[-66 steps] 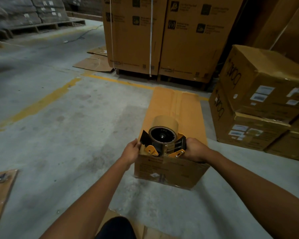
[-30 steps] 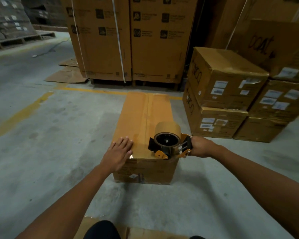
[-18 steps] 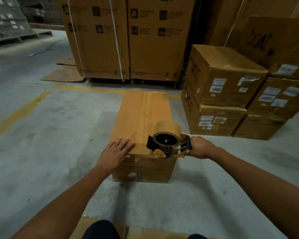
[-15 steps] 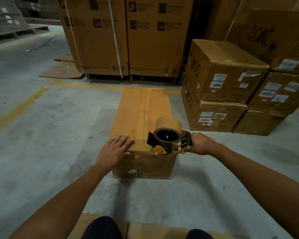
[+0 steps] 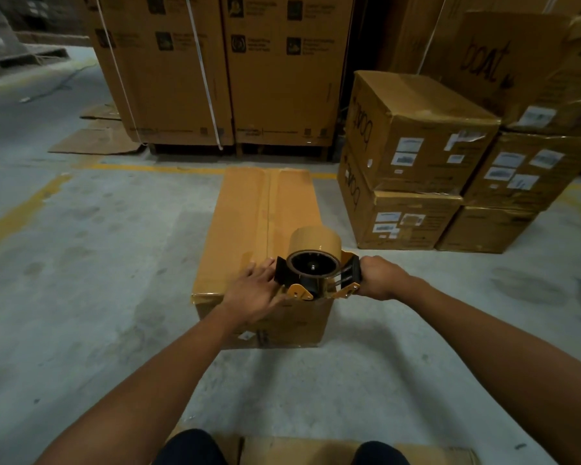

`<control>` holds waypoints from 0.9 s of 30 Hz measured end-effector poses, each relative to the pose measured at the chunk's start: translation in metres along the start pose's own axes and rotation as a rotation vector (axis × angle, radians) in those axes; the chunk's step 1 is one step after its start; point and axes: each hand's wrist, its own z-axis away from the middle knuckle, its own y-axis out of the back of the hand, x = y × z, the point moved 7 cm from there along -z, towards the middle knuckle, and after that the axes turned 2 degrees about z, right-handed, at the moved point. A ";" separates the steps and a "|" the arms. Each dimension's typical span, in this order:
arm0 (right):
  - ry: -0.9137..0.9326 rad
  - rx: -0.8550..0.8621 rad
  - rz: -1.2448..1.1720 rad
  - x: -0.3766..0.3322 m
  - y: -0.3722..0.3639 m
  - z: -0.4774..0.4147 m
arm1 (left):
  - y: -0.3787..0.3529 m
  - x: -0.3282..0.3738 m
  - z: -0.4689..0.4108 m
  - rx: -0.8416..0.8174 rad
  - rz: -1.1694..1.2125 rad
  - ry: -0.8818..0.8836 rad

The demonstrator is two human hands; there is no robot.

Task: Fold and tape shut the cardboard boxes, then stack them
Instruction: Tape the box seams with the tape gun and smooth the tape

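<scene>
1. Under both hands: long cardboard box on floor, top flaps closed.
2. Left hand: fingers straight, pressed flat on box top at near edge, just beside tape dispenser.
3. Right hand: curled round dispenser handle; dispenser sits on box's near end.
4. Stacked boxes beyond right hand.

Tape dispenser on box

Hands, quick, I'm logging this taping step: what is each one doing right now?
Left hand: open, fingers flat on top of the cardboard box.
Right hand: closed round the handle of the tape dispenser.
</scene>
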 end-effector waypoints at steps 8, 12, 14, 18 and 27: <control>0.011 0.004 0.051 0.006 0.006 -0.001 | -0.011 -0.005 -0.005 0.042 -0.039 0.018; -0.017 -0.015 0.029 0.027 0.010 0.008 | -0.012 -0.005 -0.006 0.019 -0.080 0.016; -0.042 -0.016 0.019 0.048 0.013 0.016 | -0.010 -0.004 -0.006 -0.003 -0.083 0.013; -0.086 -0.014 0.058 0.071 0.007 0.028 | -0.010 -0.001 -0.010 -0.053 -0.054 0.039; -0.081 -0.011 0.037 0.079 0.006 0.028 | 0.003 0.075 -0.040 -0.028 0.035 -0.148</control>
